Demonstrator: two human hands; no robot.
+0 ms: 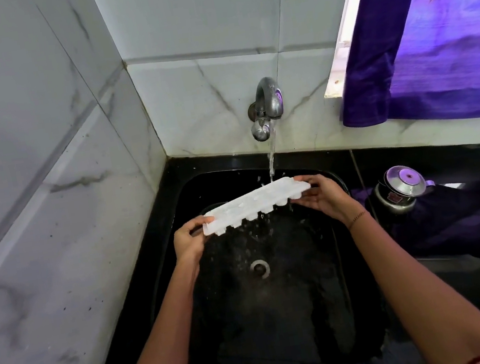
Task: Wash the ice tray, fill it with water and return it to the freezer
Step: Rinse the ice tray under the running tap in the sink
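Note:
A white plastic ice tray (255, 204) is held level over the black sink (189, 189), cups up. My left hand (190, 241) grips its near left end, fingers curled round the edge. My right hand (324, 196) holds the far right end, thumb on top. Water runs from the metal tap (267, 105) on the back wall and lands on the tray's far edge near the right end. Drops fall from the tray's underside into the sink.
The drain (260, 268) lies in the wet sink floor below the tray. A steel kettle (400, 188) stands on the black counter at the right, on a dark cloth. A purple curtain (430, 41) hangs at the window. Tiled walls close in at left and back.

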